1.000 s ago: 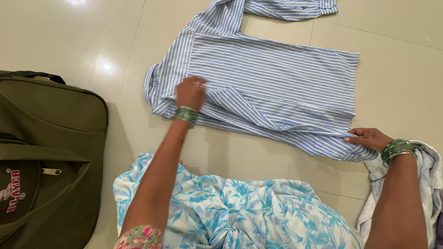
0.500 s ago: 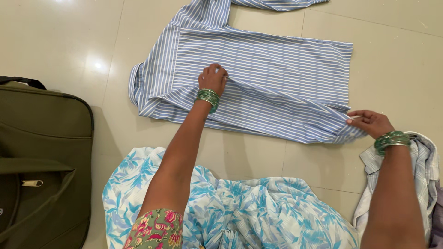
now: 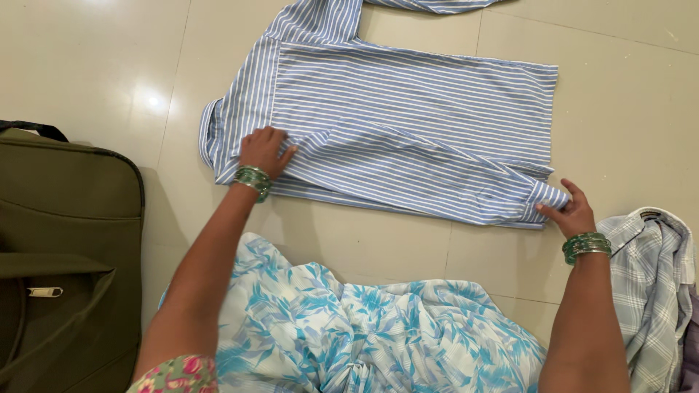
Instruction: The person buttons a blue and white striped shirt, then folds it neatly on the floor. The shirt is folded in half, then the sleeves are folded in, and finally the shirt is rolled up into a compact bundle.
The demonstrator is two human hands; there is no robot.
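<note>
Tiled floor (image 3: pixel 641 102): hands pin striped shirt (image 3: pixel 415 109) edges.

Shirt (image 3: pixel 408 109) on floor (image 3: pixel 87 65); bag (image 3: pixel 65 247) left; second shirt (image 3: pixel 652 284) right.

Bright even indoor light, overhead lamp glare on glossy floor tiles (image 3: pixel 151 100), soft shadows under arms, sharp focus throughout
</note>
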